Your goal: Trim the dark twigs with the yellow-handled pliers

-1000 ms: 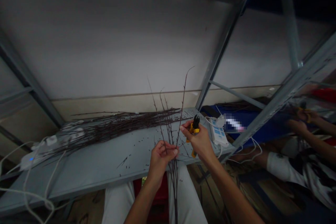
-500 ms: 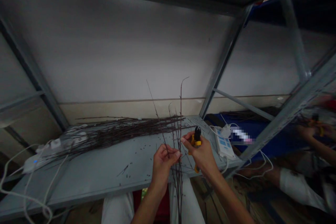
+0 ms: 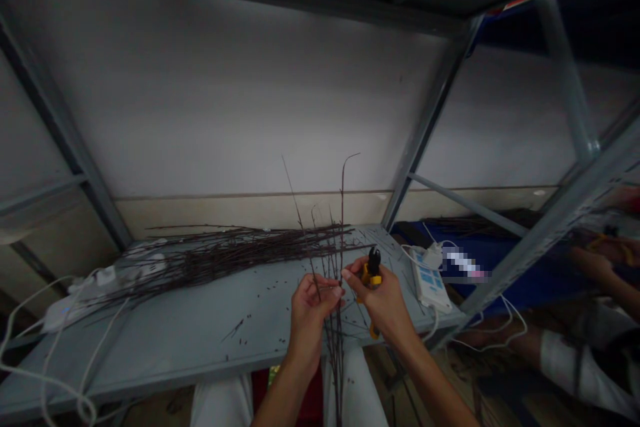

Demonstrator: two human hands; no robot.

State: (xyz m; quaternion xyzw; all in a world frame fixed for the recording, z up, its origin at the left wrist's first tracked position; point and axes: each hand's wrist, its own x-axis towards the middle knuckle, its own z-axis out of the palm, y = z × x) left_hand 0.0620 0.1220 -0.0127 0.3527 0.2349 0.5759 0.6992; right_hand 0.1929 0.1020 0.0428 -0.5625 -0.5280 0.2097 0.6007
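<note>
Several thin dark twigs (image 3: 342,213) stand roughly upright in front of me, their lower ends running down between my legs. My left hand (image 3: 314,300) is closed around them, and one separate twig leans up to the left out of its grip. Yellow-handled pliers (image 3: 373,267), black jaws pointing up, rest in the palm of my right hand (image 3: 377,290). That hand's thumb and forefinger pinch at the same twigs, just beside the left fingertips. Behind the hands, a big pile of dark twigs (image 3: 235,250) lies along the back of the grey shelf (image 3: 165,340).
A white power strip (image 3: 431,283) with plugs and cables sits at the shelf's right end. More white cables (image 3: 55,347) loop at the left. Small twig scraps (image 3: 239,327) dot the surface. Metal posts (image 3: 425,120) frame the shelf. Another person's arm (image 3: 600,270) is at the far right.
The view has shifted slightly. The right thumb and forefinger have moved a little closer to the left fingertips; both hands keep their holds.
</note>
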